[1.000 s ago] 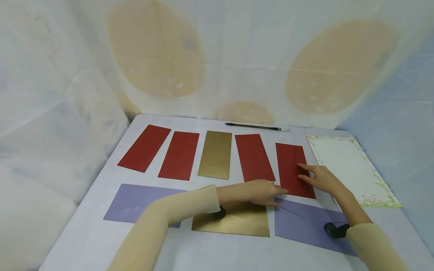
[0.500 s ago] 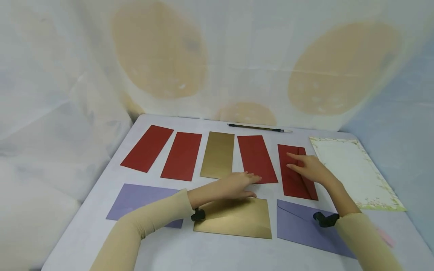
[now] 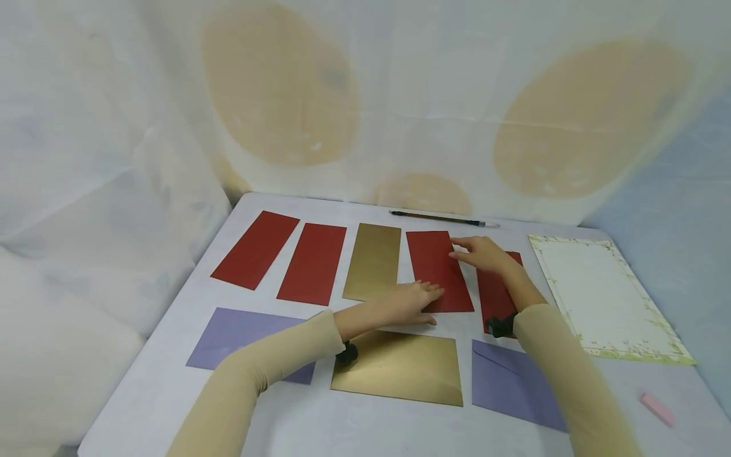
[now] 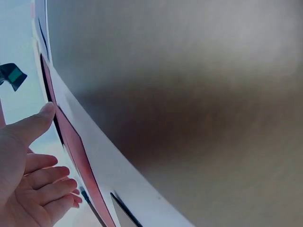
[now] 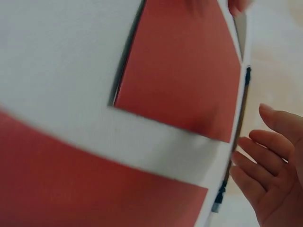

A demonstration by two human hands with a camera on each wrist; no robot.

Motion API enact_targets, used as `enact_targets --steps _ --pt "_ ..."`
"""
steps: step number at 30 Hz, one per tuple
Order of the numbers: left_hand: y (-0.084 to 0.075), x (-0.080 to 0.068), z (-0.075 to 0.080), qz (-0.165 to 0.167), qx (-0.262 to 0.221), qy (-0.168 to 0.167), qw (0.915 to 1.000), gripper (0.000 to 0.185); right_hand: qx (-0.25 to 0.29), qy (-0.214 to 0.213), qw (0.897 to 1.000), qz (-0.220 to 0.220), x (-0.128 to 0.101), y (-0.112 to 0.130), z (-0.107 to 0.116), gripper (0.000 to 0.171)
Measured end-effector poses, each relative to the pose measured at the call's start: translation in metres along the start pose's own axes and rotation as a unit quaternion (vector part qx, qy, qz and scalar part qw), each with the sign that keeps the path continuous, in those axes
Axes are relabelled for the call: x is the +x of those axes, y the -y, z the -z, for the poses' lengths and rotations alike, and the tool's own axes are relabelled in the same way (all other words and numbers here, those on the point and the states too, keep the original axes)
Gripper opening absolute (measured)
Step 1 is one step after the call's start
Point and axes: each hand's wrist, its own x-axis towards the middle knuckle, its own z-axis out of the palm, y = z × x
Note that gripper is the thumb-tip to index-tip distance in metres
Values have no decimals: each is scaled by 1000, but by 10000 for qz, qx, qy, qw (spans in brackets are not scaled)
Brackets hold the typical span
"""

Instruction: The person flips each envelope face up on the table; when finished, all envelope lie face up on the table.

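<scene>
Both hands are about a red envelope, second from the right in the back row. My left hand is by its near end, fingers loosely straight and thumb apart. My right hand is at its far right edge, thumb and fingers apart, and the forearm passes over the rightmost red envelope. In the right wrist view the right hand holds nothing, beside the red envelope. The left wrist view has the left hand empty too. Whether any fingertip touches paper I cannot tell.
Two red envelopes and a gold one lie to the left. A gold envelope lies in front between two purple envelopes. A brush is at the back; bordered paper and a pink eraser lie right.
My right hand has moved left from the rightmost red envelope to the neighbouring one. My left hand has drawn back left to that envelope's near end. The pink eraser has come into full view.
</scene>
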Motion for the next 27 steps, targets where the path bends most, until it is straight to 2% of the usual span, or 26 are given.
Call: enact_targets --steps 4,11,16,22,27 --pt "-1 5 3 180 175 150 9996 75 -133 96 9998 -77 11 -4 -9 51" --pt "4 13 -6 499 148 319 9981 80 -290 140 9993 -165 14 -3 -19 47" --pt "10 11 -8 584 154 228 9979 72 -378 230 9990 -79 13 3 -18 45" --pt "14 5 -8 679 285 27 9973 66 -369 568 9976 111 11 5 -7 43" --pt "13 -2 -6 813 242 -70 9964 71 -83 145 9998 -103 17 -2 0 41"
